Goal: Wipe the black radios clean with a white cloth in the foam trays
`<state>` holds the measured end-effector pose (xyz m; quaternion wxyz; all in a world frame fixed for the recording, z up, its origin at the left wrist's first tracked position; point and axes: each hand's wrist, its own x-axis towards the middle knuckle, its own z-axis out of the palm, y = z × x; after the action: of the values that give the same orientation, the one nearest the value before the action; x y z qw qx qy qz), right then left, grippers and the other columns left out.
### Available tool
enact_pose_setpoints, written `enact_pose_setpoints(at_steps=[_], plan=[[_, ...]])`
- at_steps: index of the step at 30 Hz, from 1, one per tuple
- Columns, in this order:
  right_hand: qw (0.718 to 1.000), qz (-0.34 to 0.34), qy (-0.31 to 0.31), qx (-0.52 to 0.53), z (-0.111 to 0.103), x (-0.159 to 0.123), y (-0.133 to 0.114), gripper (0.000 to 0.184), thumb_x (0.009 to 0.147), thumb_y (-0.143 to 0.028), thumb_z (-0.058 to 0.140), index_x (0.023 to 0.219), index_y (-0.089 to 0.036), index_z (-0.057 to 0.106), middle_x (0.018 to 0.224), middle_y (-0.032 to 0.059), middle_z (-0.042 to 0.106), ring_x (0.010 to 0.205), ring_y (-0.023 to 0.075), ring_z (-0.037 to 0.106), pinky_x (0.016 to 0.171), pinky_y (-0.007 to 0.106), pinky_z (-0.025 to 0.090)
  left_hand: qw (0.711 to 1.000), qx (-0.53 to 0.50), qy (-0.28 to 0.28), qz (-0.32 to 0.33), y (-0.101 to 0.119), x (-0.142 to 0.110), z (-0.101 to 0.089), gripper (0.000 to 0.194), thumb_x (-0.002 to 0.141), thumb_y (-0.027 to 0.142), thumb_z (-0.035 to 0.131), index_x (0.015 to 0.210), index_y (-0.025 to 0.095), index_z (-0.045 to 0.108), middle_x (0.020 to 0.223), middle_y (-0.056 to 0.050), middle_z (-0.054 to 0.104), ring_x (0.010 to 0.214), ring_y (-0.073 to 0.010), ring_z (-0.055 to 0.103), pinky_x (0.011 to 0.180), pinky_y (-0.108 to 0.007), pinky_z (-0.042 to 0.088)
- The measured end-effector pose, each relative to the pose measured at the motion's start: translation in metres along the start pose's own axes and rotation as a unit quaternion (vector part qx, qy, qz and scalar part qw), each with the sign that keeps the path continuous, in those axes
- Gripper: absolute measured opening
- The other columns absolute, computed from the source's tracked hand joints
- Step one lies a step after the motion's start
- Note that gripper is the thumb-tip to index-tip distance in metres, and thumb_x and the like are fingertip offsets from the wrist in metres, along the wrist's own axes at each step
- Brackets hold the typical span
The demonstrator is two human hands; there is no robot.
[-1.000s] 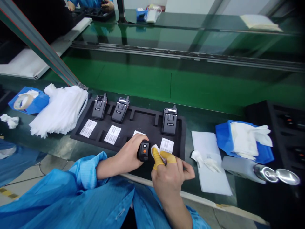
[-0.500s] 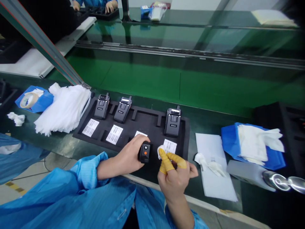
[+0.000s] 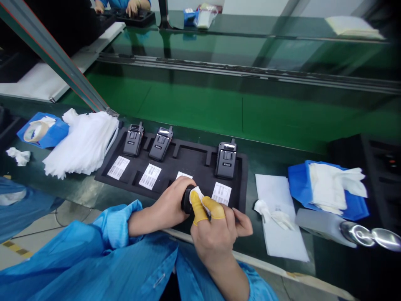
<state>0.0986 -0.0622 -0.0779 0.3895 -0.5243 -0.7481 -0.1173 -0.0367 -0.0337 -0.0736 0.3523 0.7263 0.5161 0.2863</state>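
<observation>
My left hand point(image 3: 171, 205) is closed around a black walkie-talkie point(image 3: 186, 201), its end turned up toward me. Against that end, my right hand point(image 3: 216, 225) presses a white wiping cloth point(image 3: 196, 193), pinched between fingers in yellow finger cots. Most of the held walkie-talkie is hidden by both hands. Under and beyond them lies a black foam tray point(image 3: 194, 161). Three more walkie-talkies rest in it: one at the left point(image 3: 133, 140), another beside it point(image 3: 161, 144) and one at the right point(image 3: 226, 159). White barcode labels point(image 3: 150, 176) lie along the tray's near side.
A fanned stack of white cloths point(image 3: 83, 142) and a blue bin with tape point(image 3: 42, 130) are at left. To the right are white paper point(image 3: 278, 234), a blue bin of cloths point(image 3: 300, 184) and a bottle point(image 3: 326, 228). A co-worker's hands point(image 3: 133, 7) show at the back.
My right hand has moved left with the cloth and now touches the end of the walkie-talkie, covering its orange button. My left hand keeps its hold in nearly the same place.
</observation>
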Motion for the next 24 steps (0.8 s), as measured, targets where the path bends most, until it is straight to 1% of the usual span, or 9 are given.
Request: enact_pose_setpoints(at_steps=[4,8,10,13,15,18,20,24], plan=[[1.0,0.004,-0.007,-0.022,-0.005,-0.004,-0.005,0.021,0.075,-0.004,0.047,0.077,-0.02,0.061,0.083,0.0041,0.062,0.083,0.017,0.053,0.083,0.043,0.03,1.0,0.003,-0.001,0.009,0.0,-0.001,0.001,0.052,0.059,0.001,0.057,0.105,0.021,0.042,0.105,-0.006,0.052,0.099,-0.0212,0.054,0.088,-0.037,0.047],[1.0,0.014,-0.002,-0.02,-0.006,-0.005,-0.005,0.019,0.074,-0.003,0.047,0.069,-0.019,0.056,0.084,0.0043,0.061,0.082,0.0165,0.053,0.083,0.043,0.03,1.0,0.007,0.0,0.019,-0.001,-0.001,0.002,0.052,0.06,0.001,0.056,0.106,0.021,0.041,0.106,-0.007,0.051,0.101,-0.0214,0.053,0.089,-0.038,0.046],[1.0,0.019,-0.001,-0.018,-0.006,-0.007,-0.004,0.019,0.073,-0.002,0.048,0.066,-0.019,0.054,0.081,0.0039,0.06,0.083,0.0164,0.052,0.083,0.043,0.03,1.0,0.01,0.001,0.005,-0.001,-0.001,0.002,0.052,0.059,0.001,0.057,0.105,0.021,0.041,0.104,-0.006,0.052,0.099,-0.0214,0.054,0.087,-0.037,0.047],[0.999,0.029,-0.022,-0.012,-0.003,-0.012,-0.002,0.017,0.072,-0.005,0.048,0.066,-0.019,0.054,0.081,0.0036,0.059,0.084,0.0167,0.051,0.082,0.042,0.03,1.0,0.013,0.008,-0.017,-0.001,-0.001,0.0,0.052,0.058,0.001,0.056,0.104,0.021,0.041,0.105,-0.006,0.052,0.097,-0.0214,0.054,0.086,-0.037,0.048],[0.999,0.038,-0.033,-0.003,-0.002,-0.016,0.001,0.017,0.072,-0.006,0.048,0.064,-0.019,0.054,0.082,0.0034,0.059,0.083,0.0163,0.05,0.082,0.042,0.03,1.0,0.014,0.012,-0.021,-0.002,-0.001,-0.001,0.053,0.057,0.001,0.055,0.104,0.021,0.041,0.105,-0.006,0.051,0.097,-0.0216,0.055,0.086,-0.037,0.048],[0.998,0.042,-0.035,0.006,0.0,-0.022,0.007,0.019,0.068,-0.004,0.049,0.054,-0.017,0.047,0.083,0.0035,0.058,0.079,0.0149,0.048,0.08,0.04,0.029,1.0,0.015,0.011,-0.023,-0.002,-0.001,-0.002,0.055,0.056,0.0,0.053,0.105,0.021,0.041,0.106,-0.006,0.051,0.099,-0.0215,0.054,0.087,-0.037,0.048],[0.998,0.05,-0.041,0.015,0.002,-0.025,0.013,0.019,0.065,-0.003,0.049,0.051,-0.016,0.044,0.084,0.0033,0.057,0.077,0.0142,0.046,0.079,0.039,0.028,0.999,0.013,0.008,-0.03,-0.001,-0.001,-0.003,0.056,0.055,0.0,0.051,0.105,0.022,0.041,0.105,-0.005,0.051,0.098,-0.0214,0.054,0.086,-0.036,0.048],[0.995,0.067,-0.063,0.039,0.011,-0.032,0.027,0.014,0.062,-0.005,0.049,0.054,-0.017,0.048,0.084,0.0033,0.056,0.075,0.0142,0.043,0.077,0.038,0.027,0.999,0.008,0.005,-0.031,0.002,-0.001,-0.003,0.057,0.053,-0.001,0.05,0.104,0.022,0.041,0.105,-0.005,0.051,0.098,-0.0219,0.054,0.087,-0.036,0.048]])
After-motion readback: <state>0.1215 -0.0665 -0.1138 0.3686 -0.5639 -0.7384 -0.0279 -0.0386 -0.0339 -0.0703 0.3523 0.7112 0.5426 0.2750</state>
